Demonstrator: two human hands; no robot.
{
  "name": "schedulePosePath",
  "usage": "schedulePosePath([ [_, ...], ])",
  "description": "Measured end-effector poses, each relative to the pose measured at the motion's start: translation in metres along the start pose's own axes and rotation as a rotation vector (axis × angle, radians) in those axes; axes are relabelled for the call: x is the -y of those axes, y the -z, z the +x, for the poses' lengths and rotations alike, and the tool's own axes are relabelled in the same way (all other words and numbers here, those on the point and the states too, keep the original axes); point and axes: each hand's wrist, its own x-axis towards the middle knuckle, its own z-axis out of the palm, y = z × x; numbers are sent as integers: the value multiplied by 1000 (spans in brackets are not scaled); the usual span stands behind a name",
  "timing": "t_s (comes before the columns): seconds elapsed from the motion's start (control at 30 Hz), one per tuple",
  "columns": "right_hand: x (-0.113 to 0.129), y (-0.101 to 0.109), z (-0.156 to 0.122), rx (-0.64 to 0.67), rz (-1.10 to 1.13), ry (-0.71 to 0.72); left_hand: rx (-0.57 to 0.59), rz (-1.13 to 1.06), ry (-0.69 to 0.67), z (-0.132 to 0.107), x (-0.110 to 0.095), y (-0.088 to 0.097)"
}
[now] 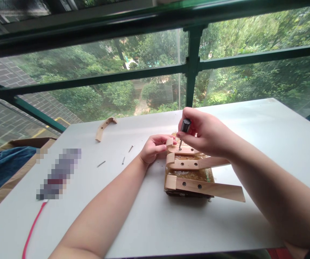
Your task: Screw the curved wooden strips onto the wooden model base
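right hand: gripping small black-handled screwdriver, tip down on curved pale wooden strip
left hand: pinching that strip's rounded end
loose steel screws: left of left hand, on smooth white surface

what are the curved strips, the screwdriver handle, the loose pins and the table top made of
Curved strips: light tan bare wood, matte, grain faintly showing. Screwdriver handle: black with a dull sheen, likely plastic or rubber. Loose pins: thin, grey, slightly shiny, so probably steel. Table top: smooth flat white, maybe laminate or painted board; cannot tell which.
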Motion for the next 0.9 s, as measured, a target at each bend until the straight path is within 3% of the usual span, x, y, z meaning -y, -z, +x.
schedulePosePath([
  [0.5,-6,-2,2,-93,-141,87,-21,97,-48,1,-2,-2],
  [0.9,-3,4,-2,104,45,84,12,60,-29,1,-3,-2],
])
